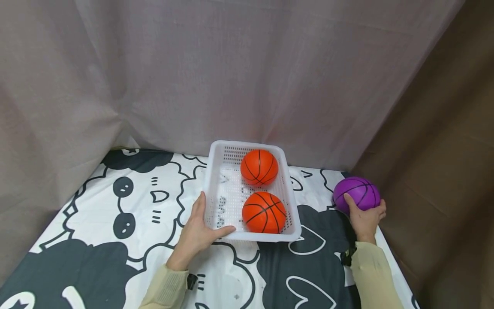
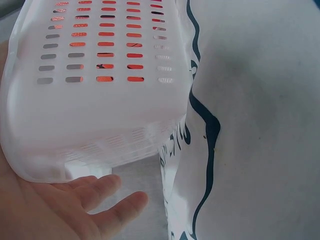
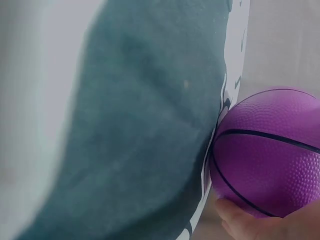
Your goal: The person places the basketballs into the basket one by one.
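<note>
A white perforated plastic basket (image 1: 251,237) stands on the patterned cloth, and two orange toy basketballs, the farther one (image 1: 259,168) and the nearer one (image 1: 264,213), lie along its right side. My left hand (image 1: 198,234) holds the basket's near-left corner, thumb over the near rim and fingers along the outer left side. In the left wrist view those fingers (image 2: 120,207) stretch out beside the basket wall. At the right, my right hand (image 1: 365,219) grips a purple toy basketball (image 1: 356,195) from its near side, thumb on the left. The ball's far-side contact is hidden.
A black, white and grey cartoon-print cloth (image 1: 154,223) covers the table. Its right edge runs close by the purple ball. A grey-beige curtain (image 1: 247,77) rises behind, and a brown curtain (image 1: 444,171) hangs on the right.
</note>
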The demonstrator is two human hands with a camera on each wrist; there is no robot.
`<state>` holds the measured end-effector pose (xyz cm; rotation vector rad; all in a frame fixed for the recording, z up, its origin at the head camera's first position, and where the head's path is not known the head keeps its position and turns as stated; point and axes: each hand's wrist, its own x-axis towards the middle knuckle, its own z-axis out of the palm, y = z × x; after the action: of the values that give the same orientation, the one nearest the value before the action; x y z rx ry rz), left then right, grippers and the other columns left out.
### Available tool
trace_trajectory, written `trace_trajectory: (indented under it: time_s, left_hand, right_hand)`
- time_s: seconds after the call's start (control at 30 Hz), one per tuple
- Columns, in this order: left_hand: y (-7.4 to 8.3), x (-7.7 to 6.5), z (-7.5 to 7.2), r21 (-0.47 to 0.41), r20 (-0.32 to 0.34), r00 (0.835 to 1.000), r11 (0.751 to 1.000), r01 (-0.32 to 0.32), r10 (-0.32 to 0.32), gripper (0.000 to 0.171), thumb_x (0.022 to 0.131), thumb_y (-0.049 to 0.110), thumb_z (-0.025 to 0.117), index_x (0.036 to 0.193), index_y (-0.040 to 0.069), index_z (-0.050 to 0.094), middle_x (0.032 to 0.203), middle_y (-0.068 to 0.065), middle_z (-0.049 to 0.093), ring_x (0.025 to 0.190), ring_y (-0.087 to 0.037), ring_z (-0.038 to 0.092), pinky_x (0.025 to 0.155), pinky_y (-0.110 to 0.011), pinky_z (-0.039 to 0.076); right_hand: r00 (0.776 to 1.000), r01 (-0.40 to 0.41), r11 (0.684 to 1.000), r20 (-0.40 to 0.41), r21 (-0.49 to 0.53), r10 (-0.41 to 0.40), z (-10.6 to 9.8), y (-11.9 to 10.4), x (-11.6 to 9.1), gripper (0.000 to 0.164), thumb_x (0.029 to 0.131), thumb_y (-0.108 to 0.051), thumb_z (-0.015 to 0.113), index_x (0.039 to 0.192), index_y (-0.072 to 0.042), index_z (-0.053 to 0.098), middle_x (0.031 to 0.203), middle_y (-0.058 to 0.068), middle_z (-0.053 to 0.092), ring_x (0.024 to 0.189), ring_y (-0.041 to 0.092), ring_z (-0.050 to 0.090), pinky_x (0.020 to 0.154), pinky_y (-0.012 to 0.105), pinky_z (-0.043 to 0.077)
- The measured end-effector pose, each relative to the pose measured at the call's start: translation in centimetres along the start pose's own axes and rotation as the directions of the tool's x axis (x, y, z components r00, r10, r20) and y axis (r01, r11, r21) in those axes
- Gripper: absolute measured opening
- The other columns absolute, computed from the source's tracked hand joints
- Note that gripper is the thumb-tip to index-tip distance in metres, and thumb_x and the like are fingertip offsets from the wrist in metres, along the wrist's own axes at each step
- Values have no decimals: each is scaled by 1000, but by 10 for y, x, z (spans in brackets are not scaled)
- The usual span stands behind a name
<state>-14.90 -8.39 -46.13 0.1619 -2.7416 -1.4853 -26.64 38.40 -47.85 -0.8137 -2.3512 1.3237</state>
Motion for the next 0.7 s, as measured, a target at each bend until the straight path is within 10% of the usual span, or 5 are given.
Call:
trace_trajectory:
  time_s: [0.7]
  left_hand:
    - [0,-1,-1,1,-4,1000,1000,-13,13,136,60,65,83,158,16,2,162,-6,9,129,-32,40,105,-55,36]
  right_hand:
    - [993,117,991,-16,61,-116,-6,-38,-10,112,76,-62,72,155,-22,3,157,9,14,141,30,23,115,46,22]
